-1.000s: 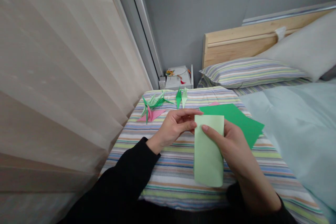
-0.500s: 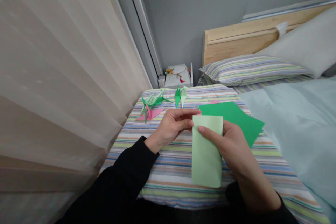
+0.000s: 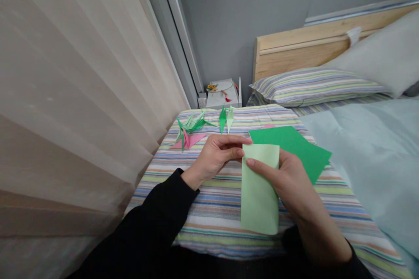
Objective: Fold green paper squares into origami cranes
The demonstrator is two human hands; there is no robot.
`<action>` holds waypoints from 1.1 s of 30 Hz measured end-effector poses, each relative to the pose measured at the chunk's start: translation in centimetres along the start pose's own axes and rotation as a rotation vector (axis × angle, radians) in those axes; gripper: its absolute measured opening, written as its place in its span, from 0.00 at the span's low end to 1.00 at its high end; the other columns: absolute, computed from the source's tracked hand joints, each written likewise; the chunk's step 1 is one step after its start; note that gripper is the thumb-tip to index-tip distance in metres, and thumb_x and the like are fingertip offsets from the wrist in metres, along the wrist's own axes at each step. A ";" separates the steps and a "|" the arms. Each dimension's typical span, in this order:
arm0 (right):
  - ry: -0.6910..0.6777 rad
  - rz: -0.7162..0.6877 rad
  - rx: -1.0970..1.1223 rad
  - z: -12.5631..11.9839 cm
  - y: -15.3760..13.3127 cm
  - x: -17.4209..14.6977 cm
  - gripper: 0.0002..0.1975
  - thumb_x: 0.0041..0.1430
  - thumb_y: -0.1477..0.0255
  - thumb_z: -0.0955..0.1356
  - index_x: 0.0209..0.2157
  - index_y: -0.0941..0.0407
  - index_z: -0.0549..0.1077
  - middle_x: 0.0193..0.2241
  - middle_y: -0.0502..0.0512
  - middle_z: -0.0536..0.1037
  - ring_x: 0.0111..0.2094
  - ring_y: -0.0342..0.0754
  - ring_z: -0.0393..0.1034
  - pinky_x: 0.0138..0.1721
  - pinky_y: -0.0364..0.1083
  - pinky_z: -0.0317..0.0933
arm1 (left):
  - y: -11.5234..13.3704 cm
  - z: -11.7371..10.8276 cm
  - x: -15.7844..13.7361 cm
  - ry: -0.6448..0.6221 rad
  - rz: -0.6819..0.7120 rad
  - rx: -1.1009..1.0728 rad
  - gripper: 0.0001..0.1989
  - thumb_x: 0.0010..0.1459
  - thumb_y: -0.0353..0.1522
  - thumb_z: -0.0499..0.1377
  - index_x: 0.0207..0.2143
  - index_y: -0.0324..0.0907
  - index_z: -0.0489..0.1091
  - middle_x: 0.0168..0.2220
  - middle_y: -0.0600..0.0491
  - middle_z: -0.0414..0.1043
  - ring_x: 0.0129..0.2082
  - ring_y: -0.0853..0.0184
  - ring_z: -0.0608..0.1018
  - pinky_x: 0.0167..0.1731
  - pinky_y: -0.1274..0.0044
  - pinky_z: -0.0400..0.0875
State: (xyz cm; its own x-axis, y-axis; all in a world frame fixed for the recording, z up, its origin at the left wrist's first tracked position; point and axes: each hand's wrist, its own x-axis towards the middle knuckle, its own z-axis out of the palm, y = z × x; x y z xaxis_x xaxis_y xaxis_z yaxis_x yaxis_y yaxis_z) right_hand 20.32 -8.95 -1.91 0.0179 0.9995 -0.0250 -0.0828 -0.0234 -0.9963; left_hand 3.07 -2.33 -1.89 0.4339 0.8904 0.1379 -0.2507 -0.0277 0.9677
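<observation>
**Light-green paper [image 3: 260, 202] between your hands, above the striped cloth [image 3: 212, 209]**

Your right hand [image 3: 291, 178] is clamped on the paper, thumb across its front and fingers behind. Your left hand [image 3: 216, 154] has thumb and forefinger at the upper left corner; whether they grip it, you cannot tell. Just beyond your right hand lies a dark-green sheet [image 3: 291, 144], partly hidden by that hand and the paper, with a bit of pink paper [image 3: 269, 126] peeking past its far edge. Beyond your left wrist, a pink folded figure [image 3: 193, 140] and some green folded figures [image 3: 196, 123] overlap near the curtain [image 3: 81, 74]. A narrow dark-green figure [image 3: 222, 120] and a paler one [image 3: 230, 120] sit side by side at the cloth's far edge. Past them is a white stand [image 3: 214, 102] bearing a red tassel [image 3: 228, 98]. To your right are blue bedding [image 3: 366, 139], a striped pillow [image 3: 321, 88] and a wooden headboard [image 3: 294, 56].
</observation>
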 end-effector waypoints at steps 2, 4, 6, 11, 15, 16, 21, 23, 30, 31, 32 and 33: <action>0.002 0.002 0.002 0.0 0.0 0.0 0.19 0.48 0.58 0.78 0.36 0.58 0.80 0.30 0.56 0.84 0.26 0.51 0.76 0.25 0.45 0.66 | 0.0 0.0 -0.1 -0.004 -0.003 0.021 0.16 0.46 0.39 0.75 0.38 0.44 0.84 0.36 0.49 0.83 0.31 0.67 0.81 0.32 0.76 0.77; 0.005 0.006 0.019 0.1 0.0 0.0 0.19 0.48 0.59 0.78 0.37 0.58 0.80 0.31 0.56 0.84 0.26 0.50 0.76 0.25 0.45 0.66 | 0.1 0.1 -0.1 0.003 -0.009 0.048 0.15 0.47 0.38 0.75 0.39 0.45 0.84 0.34 0.50 0.82 0.29 0.68 0.80 0.31 0.77 0.77; 0.009 0.009 0.037 0.2 0.0 0.0 0.19 0.48 0.60 0.79 0.37 0.58 0.80 0.31 0.56 0.85 0.26 0.50 0.75 0.25 0.45 0.66 | 0.1 0.1 -0.1 0.015 -0.002 0.069 0.15 0.48 0.37 0.75 0.39 0.45 0.84 0.30 0.52 0.81 0.26 0.70 0.78 0.29 0.78 0.76; 0.018 0.034 0.112 0.2 -0.2 -0.1 0.20 0.52 0.56 0.76 0.39 0.58 0.81 0.30 0.57 0.85 0.23 0.50 0.75 0.23 0.45 0.66 | 0.3 0.3 0.0 0.049 0.058 0.087 0.13 0.48 0.35 0.74 0.38 0.44 0.84 0.26 0.54 0.80 0.24 0.72 0.77 0.29 0.79 0.76; 0.040 0.061 0.224 0.1 -0.2 0.0 0.20 0.51 0.56 0.77 0.39 0.57 0.82 0.31 0.58 0.86 0.25 0.52 0.78 0.26 0.47 0.71 | 0.5 0.4 0.0 0.095 0.103 0.169 0.12 0.47 0.35 0.74 0.36 0.42 0.84 0.26 0.53 0.80 0.23 0.72 0.76 0.29 0.79 0.75; 0.046 0.064 0.245 0.1 -0.2 0.0 0.20 0.50 0.57 0.77 0.39 0.57 0.82 0.31 0.57 0.86 0.25 0.52 0.78 0.26 0.47 0.71 | 0.6 0.4 0.0 0.102 0.114 0.183 0.12 0.47 0.35 0.74 0.35 0.42 0.84 0.26 0.53 0.79 0.23 0.72 0.76 0.29 0.79 0.75; 0.066 0.070 0.276 0.1 -0.2 0.1 0.19 0.49 0.59 0.79 0.39 0.56 0.82 0.30 0.56 0.86 0.24 0.51 0.79 0.26 0.46 0.72 | 0.7 0.5 0.1 0.105 0.153 0.210 0.11 0.48 0.35 0.74 0.35 0.41 0.83 0.24 0.54 0.78 0.22 0.73 0.75 0.26 0.80 0.73; 0.092 0.071 0.256 0.2 -0.1 0.1 0.19 0.48 0.59 0.79 0.38 0.57 0.82 0.29 0.57 0.86 0.24 0.52 0.79 0.25 0.46 0.71 | 0.7 0.5 0.1 0.104 0.160 0.219 0.12 0.47 0.35 0.74 0.35 0.40 0.83 0.24 0.54 0.78 0.22 0.73 0.74 0.25 0.81 0.72; 0.112 0.052 0.223 0.1 0.1 0.2 0.18 0.49 0.58 0.79 0.37 0.56 0.82 0.28 0.55 0.85 0.24 0.50 0.76 0.25 0.45 0.69 | 0.7 0.6 0.1 0.143 0.202 0.253 0.11 0.48 0.32 0.73 0.35 0.40 0.82 0.23 0.55 0.77 0.22 0.73 0.75 0.24 0.81 0.70; 0.119 0.039 0.211 0.0 0.2 0.3 0.17 0.49 0.58 0.78 0.35 0.56 0.82 0.27 0.55 0.84 0.23 0.49 0.75 0.23 0.44 0.67 | 0.7 0.6 0.2 0.156 0.204 0.258 0.11 0.48 0.33 0.73 0.35 0.39 0.82 0.23 0.55 0.77 0.22 0.73 0.74 0.24 0.81 0.69; 0.131 0.023 0.196 -0.1 0.4 0.4 0.16 0.50 0.57 0.78 0.32 0.56 0.81 0.25 0.54 0.83 0.22 0.47 0.72 0.22 0.43 0.65 | 0.7 0.5 0.2 0.168 0.206 0.260 0.11 0.48 0.33 0.73 0.35 0.39 0.82 0.22 0.55 0.77 0.22 0.73 0.74 0.24 0.81 0.69; 0.143 0.008 0.181 -0.2 0.5 0.4 0.16 0.51 0.57 0.78 0.29 0.56 0.79 0.24 0.53 0.81 0.21 0.45 0.70 0.21 0.41 0.61 | 0.7 0.5 0.2 0.177 0.210 0.258 0.11 0.47 0.33 0.73 0.34 0.39 0.81 0.22 0.55 0.77 0.22 0.73 0.74 0.24 0.81 0.69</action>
State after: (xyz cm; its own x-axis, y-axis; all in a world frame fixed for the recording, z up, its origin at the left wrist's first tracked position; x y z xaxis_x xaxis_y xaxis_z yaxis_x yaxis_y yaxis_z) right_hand 20.51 -8.53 -2.45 0.1569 0.9860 -0.0568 -0.2606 -0.0141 -0.9654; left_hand 3.41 -2.36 -1.03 0.2343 0.9173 0.3221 -0.0820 -0.3115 0.9467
